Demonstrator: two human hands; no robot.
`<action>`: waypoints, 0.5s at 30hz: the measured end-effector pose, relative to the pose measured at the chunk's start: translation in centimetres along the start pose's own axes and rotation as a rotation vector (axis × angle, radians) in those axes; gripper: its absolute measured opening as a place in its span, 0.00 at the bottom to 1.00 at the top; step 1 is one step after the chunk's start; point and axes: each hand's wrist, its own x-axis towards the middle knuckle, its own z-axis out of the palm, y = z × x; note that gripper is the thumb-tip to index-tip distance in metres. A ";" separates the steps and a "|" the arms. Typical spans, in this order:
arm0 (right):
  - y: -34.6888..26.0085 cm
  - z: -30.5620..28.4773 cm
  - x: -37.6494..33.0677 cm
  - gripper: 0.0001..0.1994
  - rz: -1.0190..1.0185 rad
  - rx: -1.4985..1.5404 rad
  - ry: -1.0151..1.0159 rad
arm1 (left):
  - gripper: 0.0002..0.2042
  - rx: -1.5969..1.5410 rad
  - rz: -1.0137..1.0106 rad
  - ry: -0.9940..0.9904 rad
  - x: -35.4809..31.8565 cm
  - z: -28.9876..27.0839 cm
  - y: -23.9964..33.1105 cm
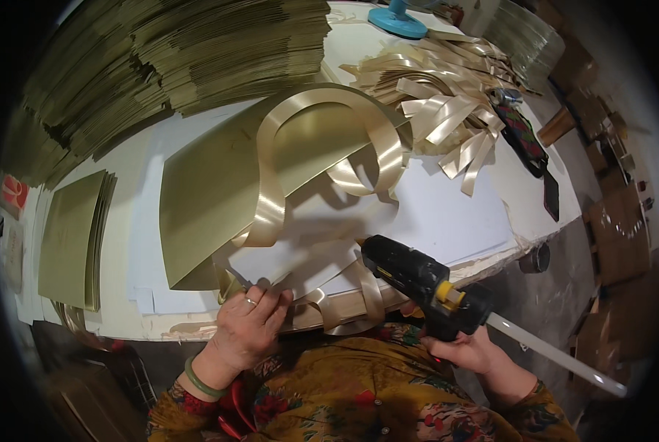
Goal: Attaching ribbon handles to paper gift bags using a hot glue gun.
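Observation:
My right hand (462,346) is wrapped round the grip of a black glue gun (418,276), and a long white glue stick (558,353) sticks out of its back. The gun's nozzle points left, over the white sheets. My left hand (252,320), fingers bent and pinched together at the table's front edge, is closed on a pale satin ribbon; a blurred strip of it runs from the fingertips toward the nozzle. An olive-gold paper bag (204,184) lies tilted beside that hand. Across the bag loops a shiny champagne ribbon (270,199). The left fingertips are partly hidden.
Tall stacks of olive folded bags (226,51) fill the back left. A smaller pile of bags (72,239) stands at the left. Many cut ribbons (455,110) lie at the back right, near a blue round base (397,23) and a dark patterned strap (521,136). White paper (455,214) covers the tabletop.

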 end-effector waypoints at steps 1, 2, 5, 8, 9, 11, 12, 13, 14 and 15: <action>0.3 0.1 0.3 0.23 0.001 -0.141 -0.004 | 0.21 0.000 -0.007 0.001 -0.2 0.0 0.0; 0.7 0.1 0.6 0.21 0.001 -0.281 -0.007 | 0.18 0.017 -0.004 -0.040 -0.3 -0.1 -0.1; 1.6 0.5 1.1 0.19 0.018 -0.244 0.034 | 0.16 0.043 0.016 -0.056 -0.7 0.2 -0.3; 2.8 0.6 1.7 0.18 -0.012 -0.210 0.055 | 0.16 0.062 0.032 -0.027 -0.8 0.4 -0.4; 3.0 0.5 1.7 0.17 -0.041 -0.166 0.067 | 0.16 0.071 0.036 -0.020 -0.8 0.5 -0.4; 2.8 0.3 1.5 0.16 -0.030 -0.151 0.053 | 0.16 0.069 0.032 -0.022 -0.8 0.5 -0.4; 2.7 0.2 1.3 0.16 -0.020 -0.137 0.041 | 0.17 0.066 0.031 -0.023 -0.8 0.6 -0.4; 2.9 0.0 1.2 0.16 -0.019 -0.136 0.041 | 0.17 0.065 0.031 -0.024 -0.7 0.6 -0.4; 3.4 -0.3 1.0 0.15 -0.057 -0.191 0.045 | 0.16 0.071 0.031 -0.024 -0.7 0.6 -0.4; 3.6 -0.5 0.7 0.15 -0.098 -0.245 0.050 | 0.16 0.079 0.034 -0.023 -0.6 0.5 -0.3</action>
